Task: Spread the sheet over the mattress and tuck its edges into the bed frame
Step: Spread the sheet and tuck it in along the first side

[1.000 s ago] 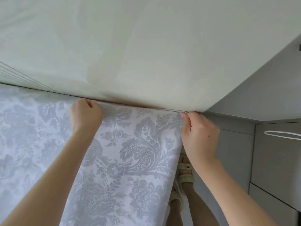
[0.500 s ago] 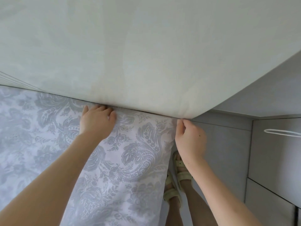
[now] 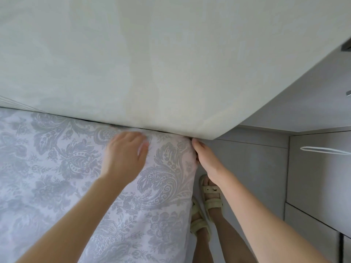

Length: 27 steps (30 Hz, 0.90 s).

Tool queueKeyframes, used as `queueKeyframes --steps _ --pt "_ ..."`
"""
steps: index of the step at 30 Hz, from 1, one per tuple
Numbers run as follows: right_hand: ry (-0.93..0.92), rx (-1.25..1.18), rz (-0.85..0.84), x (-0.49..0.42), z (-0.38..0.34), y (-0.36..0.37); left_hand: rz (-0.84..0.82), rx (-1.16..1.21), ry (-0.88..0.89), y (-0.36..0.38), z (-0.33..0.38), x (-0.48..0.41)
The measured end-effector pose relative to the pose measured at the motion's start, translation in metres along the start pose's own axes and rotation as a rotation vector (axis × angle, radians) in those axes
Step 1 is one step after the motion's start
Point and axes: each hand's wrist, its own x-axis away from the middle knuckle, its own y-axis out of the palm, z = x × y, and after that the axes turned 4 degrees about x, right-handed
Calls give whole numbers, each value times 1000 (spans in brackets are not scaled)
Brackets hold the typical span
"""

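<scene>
A white sheet [image 3: 57,168] with a grey floral print covers the mattress at lower left. Above it rises the pale upholstered panel of the bed frame [image 3: 152,63]. Sheet and panel meet along a dark seam. My left hand [image 3: 125,154] lies on the sheet just below that seam, fingers spread and motion-blurred, pressing the cloth. At the mattress corner, my right hand [image 3: 206,162] grips the sheet's edge right under the panel's lower corner. Its fingertips are curled out of sight behind the cloth.
A grey cabinet [image 3: 319,177] with a long white handle [image 3: 322,149] stands at the right. A narrow strip of grey floor [image 3: 256,177] runs between it and the bed, and my feet in pale sandals [image 3: 209,196] stand on it.
My left hand slid right along the seam toward the corner and its fingers opened flat. My right hand dropped from the top edge to the side of the mattress corner.
</scene>
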Motion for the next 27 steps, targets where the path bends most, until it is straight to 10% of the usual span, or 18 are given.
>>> queueKeyframes --steps 13,27 --pt "12 -203 -41 -6 -7 16 -95 94 -91 25 12 -1" --pt "-209 102 88 99 -44 61 35 546 -165 -78 -2 33"
